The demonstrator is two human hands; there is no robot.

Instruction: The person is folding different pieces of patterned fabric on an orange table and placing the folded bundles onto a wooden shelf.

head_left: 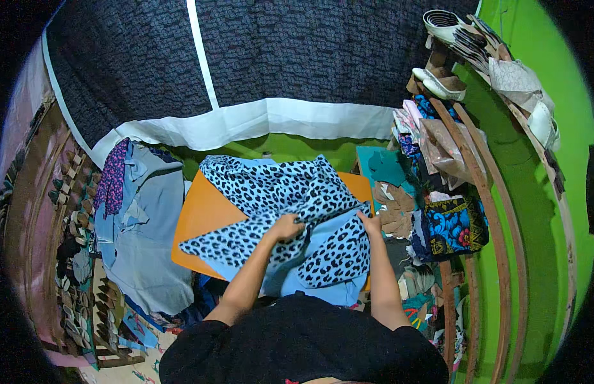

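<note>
A light-blue fabric with black leopard spots [271,185] lies in loose folds over an orange table [204,221]. Its plain blue underside [325,240] shows between the folds and hangs toward my body. My left hand [287,228] is closed on a bunched part of the fabric near the middle. At the right edge my right hand [370,223] pinches a fold of the same fabric, close to the table's right side. The exact grip of the fingertips is partly hidden by cloth.
Grey-blue cloth [146,224] is heaped left of the table, with a purple floral piece [111,176]. At right are brown cut pieces [396,208], a colourful patterned cloth bundle [454,224] and wooden rails [495,256]. Shoes fill a left rack [73,269]. A dark curtain [297,51] hangs behind.
</note>
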